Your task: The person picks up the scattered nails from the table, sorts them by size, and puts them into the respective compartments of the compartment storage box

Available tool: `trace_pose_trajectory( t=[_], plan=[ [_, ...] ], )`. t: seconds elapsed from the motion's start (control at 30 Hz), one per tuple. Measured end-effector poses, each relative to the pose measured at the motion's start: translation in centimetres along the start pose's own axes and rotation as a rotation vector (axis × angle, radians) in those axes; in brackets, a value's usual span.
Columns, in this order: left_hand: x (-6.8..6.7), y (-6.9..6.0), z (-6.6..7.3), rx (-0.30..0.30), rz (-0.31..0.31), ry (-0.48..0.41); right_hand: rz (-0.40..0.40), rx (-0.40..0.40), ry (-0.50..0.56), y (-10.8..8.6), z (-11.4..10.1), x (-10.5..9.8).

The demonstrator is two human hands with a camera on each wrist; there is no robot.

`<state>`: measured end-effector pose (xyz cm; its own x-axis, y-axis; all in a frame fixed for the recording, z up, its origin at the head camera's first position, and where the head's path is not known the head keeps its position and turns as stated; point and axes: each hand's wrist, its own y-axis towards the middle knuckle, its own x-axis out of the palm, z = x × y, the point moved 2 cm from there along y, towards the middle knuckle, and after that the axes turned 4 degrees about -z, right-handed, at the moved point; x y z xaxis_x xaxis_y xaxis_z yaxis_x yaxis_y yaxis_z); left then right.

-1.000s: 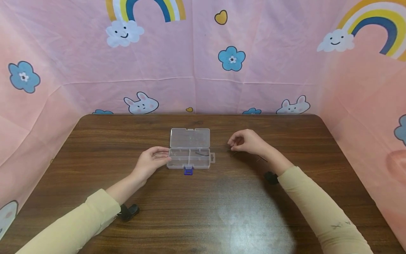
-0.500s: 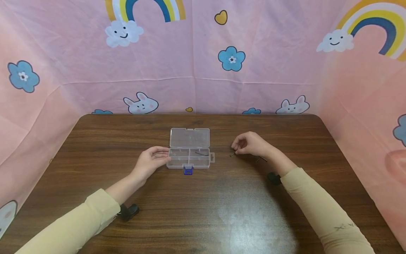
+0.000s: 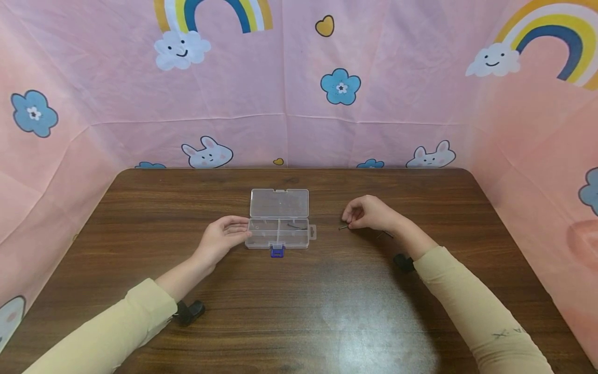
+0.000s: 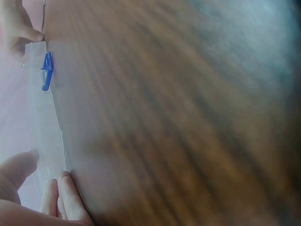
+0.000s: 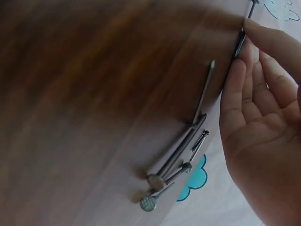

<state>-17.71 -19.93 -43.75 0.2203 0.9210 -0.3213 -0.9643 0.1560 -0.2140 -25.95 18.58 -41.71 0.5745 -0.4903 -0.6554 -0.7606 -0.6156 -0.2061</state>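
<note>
A clear plastic compartment box with a blue latch lies on the table, lid tipped back. My left hand rests against its left end, fingers nearly straight and thumb at the rim. In the right rear compartment lies a dark nail. To the right of the box, my right hand pinches a thin nail between thumb and fingertips, close to the tabletop. Several loose nails of different sizes lie beside that hand, partly hidden by the wrist in the head view.
The brown wood-grain table carries everything. Its far edge meets a pink printed cloth, which also hangs along both sides. A clear hanging tab sticks out from the box's right end.
My right hand has shifted slightly right, and the nail's end now shows below its fingertips. The left hand and the box have stayed in place.
</note>
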Motion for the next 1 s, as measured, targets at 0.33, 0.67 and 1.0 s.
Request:
trace_pose_trajectory(
  t=[0.33, 0.67, 1.0],
  plan=[
    [0.0, -0.1, 0.1, -0.004, 0.007, -0.006, -0.002, -0.002, -0.021, 0.2, -0.1, 0.0],
    [0.1, -0.1, 0.1, -0.006, 0.008, -0.012, 0.036, -0.033, -0.086, 0.7, -0.5, -0.1],
    [0.1, -0.2, -0.1, -0.008, 0.009, -0.007, 0.063, -0.088, -0.092, 1.2, -1.8, 0.2]
  ],
)
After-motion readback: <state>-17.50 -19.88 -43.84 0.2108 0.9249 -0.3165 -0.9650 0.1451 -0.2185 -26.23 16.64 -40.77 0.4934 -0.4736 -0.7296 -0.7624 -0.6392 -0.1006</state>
